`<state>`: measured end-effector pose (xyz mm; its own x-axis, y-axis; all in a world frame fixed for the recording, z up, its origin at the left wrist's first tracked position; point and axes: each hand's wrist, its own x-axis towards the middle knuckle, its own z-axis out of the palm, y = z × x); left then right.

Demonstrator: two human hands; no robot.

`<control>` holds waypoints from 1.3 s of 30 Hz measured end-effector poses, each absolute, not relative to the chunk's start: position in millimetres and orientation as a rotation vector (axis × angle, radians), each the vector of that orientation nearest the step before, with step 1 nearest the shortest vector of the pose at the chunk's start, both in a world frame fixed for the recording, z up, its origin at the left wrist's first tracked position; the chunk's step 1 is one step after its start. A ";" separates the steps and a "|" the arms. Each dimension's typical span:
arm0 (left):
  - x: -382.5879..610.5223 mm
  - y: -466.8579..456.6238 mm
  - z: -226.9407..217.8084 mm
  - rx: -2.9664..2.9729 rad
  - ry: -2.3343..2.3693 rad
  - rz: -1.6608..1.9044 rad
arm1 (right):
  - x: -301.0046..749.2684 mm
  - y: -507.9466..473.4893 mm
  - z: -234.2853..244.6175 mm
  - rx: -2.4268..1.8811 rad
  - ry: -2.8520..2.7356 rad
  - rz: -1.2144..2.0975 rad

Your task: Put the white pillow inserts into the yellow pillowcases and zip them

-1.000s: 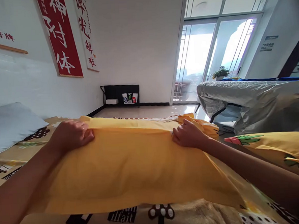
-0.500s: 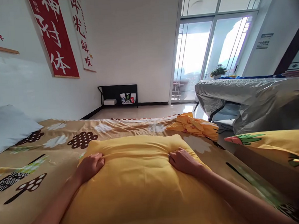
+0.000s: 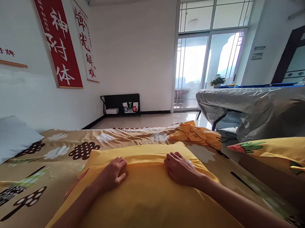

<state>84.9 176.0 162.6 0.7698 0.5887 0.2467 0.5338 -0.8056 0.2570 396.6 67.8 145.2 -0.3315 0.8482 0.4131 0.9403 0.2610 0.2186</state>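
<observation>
A yellow pillow (image 3: pixel 141 190) in its case lies before me on the bed, with an open hem or flap fold running across it near the far end. My left hand (image 3: pixel 114 174) rests on the left part of that fold, fingers curled over the fabric and thumb a little lower. On the right part of the same fold, my right hand (image 3: pixel 181 168) has its fingers bent down onto the cloth. The fingertips of both hands are partly hidden against the pillowcase. A strip of pink print shows at the pillow's left edge.
Patterned sheet (image 3: pixel 56 188) covers the bed. Crumpled orange-yellow cloth (image 3: pixel 196 135) lies at its far right. Another yellow pillow (image 3: pixel 278 151) is at the right, a pale pillow (image 3: pixel 11 139) at the left. Beyond stands a table under plastic (image 3: pixel 257 100).
My hands have moved inward along the fold, closer together, the left one most. The fabric between them now lies smoother, and the camera view has tilted up slightly.
</observation>
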 end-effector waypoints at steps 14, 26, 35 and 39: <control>71.1 200.3 154.9 2.737 1.189 0.402 | 424.3 66.5 132.7 -1.695 -2.198 -0.346; 25.9 211.6 161.0 2.562 1.643 0.362 | 474.3 47.1 130.9 -1.793 -2.113 -0.294; 95.5 233.2 257.6 2.598 1.658 0.690 | 437.3 109.0 245.9 -1.712 -2.048 -0.657; 136.1 264.3 275.7 2.686 1.628 0.558 | 406.7 156.2 269.1 -1.845 -2.317 -0.416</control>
